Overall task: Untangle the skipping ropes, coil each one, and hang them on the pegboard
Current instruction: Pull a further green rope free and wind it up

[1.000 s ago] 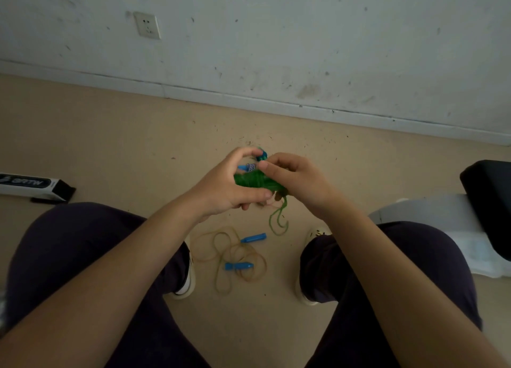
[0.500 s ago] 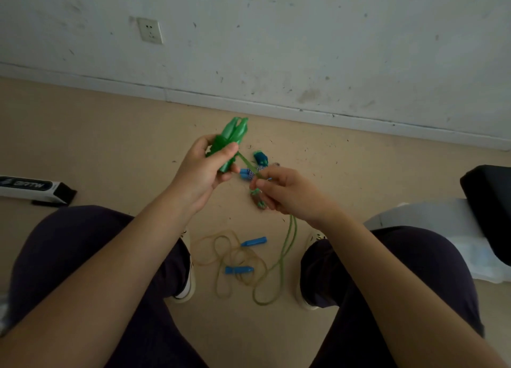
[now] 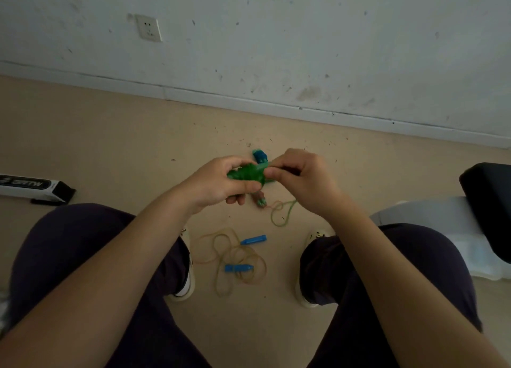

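Gripping green handles [image 3: 249,174] in curled left hand [image 3: 218,183] above the floor [image 3: 110,152] | right hand [image 3: 301,179] pinching the same bundle's right end | green cord [image 3: 282,215] dangling in a loop beneath | yellowish rope [image 3: 235,260] with blue handles [image 3: 253,240] lying loose between the shoes | blue item [image 3: 260,156] sitting behind the hands.
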A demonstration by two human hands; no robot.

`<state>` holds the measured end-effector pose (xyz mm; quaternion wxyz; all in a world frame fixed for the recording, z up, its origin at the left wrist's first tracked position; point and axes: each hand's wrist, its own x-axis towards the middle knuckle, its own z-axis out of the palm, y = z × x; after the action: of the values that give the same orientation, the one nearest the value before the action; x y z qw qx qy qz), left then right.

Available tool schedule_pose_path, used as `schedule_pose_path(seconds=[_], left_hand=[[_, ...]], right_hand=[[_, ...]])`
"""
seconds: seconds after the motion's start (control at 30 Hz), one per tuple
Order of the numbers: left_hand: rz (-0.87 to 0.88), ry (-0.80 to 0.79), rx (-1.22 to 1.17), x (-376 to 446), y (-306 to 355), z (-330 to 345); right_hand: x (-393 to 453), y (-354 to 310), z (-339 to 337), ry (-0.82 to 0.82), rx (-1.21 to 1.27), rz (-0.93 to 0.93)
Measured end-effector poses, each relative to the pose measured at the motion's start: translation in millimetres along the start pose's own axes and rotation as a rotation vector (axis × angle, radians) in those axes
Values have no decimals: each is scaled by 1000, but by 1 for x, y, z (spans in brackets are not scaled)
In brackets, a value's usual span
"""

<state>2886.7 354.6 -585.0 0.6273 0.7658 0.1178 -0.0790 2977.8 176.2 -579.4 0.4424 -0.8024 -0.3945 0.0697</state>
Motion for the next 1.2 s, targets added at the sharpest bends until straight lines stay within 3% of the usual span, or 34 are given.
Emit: schedule_pose_path(seconds=[0.13, 0.27, 0.43, 0.8, 0.93, 1.1, 1.2], left_hand=[[-20, -144, 112, -4, 2, 0], [-40, -179, 116, -8, 5, 3], [-25, -114, 14, -15, 9, 7], [35, -5, 140, -12, 8, 12], [16, -14, 201, -12, 8, 12], [-6, -24, 226, -13, 8, 10], [-15, -17, 201, -13, 9, 8]], right_hand=[[1, 1, 0, 4, -6, 2], [-1, -2, 5, -43, 30, 36], [2, -6, 3, -48, 225, 169], [0, -3, 5, -7, 284, 261], [0, 0, 5, -8, 177, 176], [0, -1, 7, 50, 206, 221], [-1, -3, 3, 44, 122, 116]])
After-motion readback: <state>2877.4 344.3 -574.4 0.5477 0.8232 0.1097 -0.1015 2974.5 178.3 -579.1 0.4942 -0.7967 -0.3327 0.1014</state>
